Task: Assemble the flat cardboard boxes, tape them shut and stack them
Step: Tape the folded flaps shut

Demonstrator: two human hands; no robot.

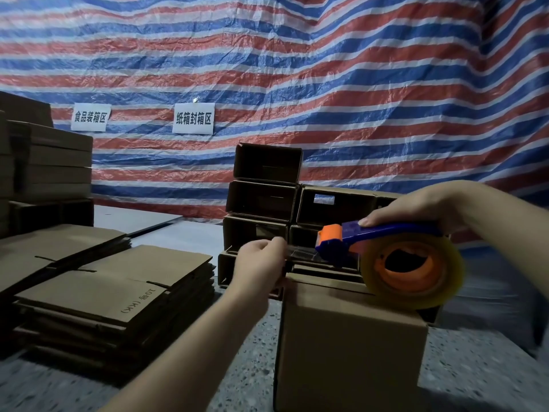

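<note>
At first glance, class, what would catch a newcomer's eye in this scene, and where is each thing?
The red, white and blue striped tarp fills the background. In front, the right hand grips a blue-and-orange tape dispenser above the assembled box, while the left hand pinches the tape end. Flat cardboard sheets lie stacked at left.
</note>
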